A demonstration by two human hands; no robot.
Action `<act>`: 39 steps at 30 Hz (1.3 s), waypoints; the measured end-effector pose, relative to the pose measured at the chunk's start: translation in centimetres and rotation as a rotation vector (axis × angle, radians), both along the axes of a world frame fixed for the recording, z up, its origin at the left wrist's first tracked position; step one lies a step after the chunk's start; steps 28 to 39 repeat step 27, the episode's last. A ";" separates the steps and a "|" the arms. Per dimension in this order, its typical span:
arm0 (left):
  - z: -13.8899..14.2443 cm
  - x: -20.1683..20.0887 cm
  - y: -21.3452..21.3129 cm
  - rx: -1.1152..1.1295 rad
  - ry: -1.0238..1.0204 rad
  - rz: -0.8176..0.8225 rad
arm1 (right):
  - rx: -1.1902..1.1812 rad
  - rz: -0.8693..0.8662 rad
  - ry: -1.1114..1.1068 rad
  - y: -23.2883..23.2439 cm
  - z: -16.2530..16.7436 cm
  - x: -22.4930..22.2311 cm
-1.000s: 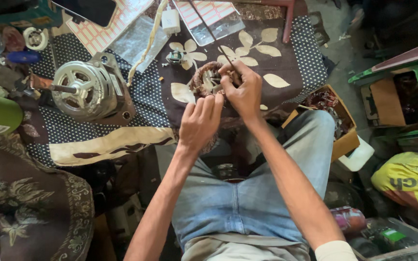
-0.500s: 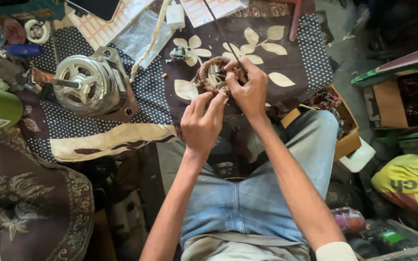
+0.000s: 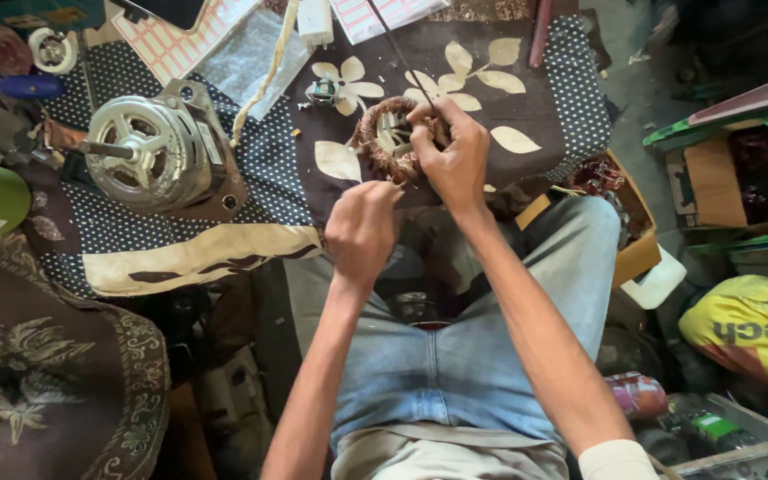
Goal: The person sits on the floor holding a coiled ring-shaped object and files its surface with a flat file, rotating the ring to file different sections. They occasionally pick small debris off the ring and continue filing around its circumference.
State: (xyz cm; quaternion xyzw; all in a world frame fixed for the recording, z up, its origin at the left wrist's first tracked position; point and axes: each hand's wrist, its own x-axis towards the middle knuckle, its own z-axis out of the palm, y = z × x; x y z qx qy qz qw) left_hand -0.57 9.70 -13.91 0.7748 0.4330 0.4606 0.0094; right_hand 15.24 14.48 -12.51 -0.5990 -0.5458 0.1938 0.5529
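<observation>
Gripping coil ring [image 3: 382, 142] near cloth edge [image 3: 437, 191]

The right hand [image 3: 455, 156] grips the far side of a round motor coil [image 3: 384, 142] wound with brown copper wire, and it also holds a thin dark rod [image 3: 402, 53] that sticks up and away. The left hand [image 3: 362, 227] is curled just below the coil, with its fingertips right at the near edge. The coil sits on a dark cloth [image 3: 535, 89] with cream leaves and white dots, and a grey metal motor [image 3: 148, 160] lies on the cloth well off to the left.
</observation>
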 end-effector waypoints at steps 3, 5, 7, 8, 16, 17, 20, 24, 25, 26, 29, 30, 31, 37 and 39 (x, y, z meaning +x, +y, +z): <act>-0.6 -0.3 -1.0 -0.071 -0.060 0.012 | 0.035 0.018 -0.021 -0.1 0.0 0.1; -0.7 -0.2 -1.3 -0.095 -0.044 -0.005 | 0.014 0.008 -0.012 -0.3 -0.2 0.1; -0.4 0.1 -1.6 -0.131 -0.060 0.011 | 0.017 0.015 -0.014 0.1 0.0 0.0; -0.3 0.2 -1.7 -0.124 -0.056 -0.004 | 0.021 0.019 -0.018 0.1 0.0 0.1; 0.2 0.2 -4.6 -0.078 -0.151 -0.139 | -0.003 0.011 -0.009 0.0 -0.3 0.3; 0.0 0.4 -4.8 -0.193 -0.335 -0.199 | -0.010 0.012 -0.009 0.0 -0.3 0.3; -0.9 0.7 -5.4 -0.447 -0.702 -0.285 | -0.017 0.019 0.007 0.0 -0.2 0.3; -2.5 0.7 -6.2 -0.364 -0.387 -0.217 | -0.017 0.015 -0.002 0.1 0.1 0.3; -3.1 0.6 -6.5 -0.294 -0.230 -0.208 | -0.016 0.015 -0.006 0.0 -0.1 0.3; -3.7 0.5 -6.5 -0.299 -0.092 -0.260 | -0.012 0.018 -0.010 0.1 -0.1 0.3; -4.4 0.5 -6.3 -0.304 0.047 -0.312 | -0.009 0.020 -0.014 0.2 -0.3 0.4; -4.4 0.5 -6.3 -0.304 0.047 -0.312 | -0.009 0.020 -0.014 0.2 -0.3 0.4; -4.4 0.5 -6.3 -0.304 0.047 -0.312 | -0.009 0.020 -0.014 0.2 -0.3 0.4; -4.4 0.5 -6.3 -0.304 0.047 -0.312 | -0.009 0.020 -0.014 0.2 -0.3 0.4; -4.4 0.5 -6.3 -0.304 0.047 -0.312 | -0.009 0.020 -0.014 0.2 -0.3 0.4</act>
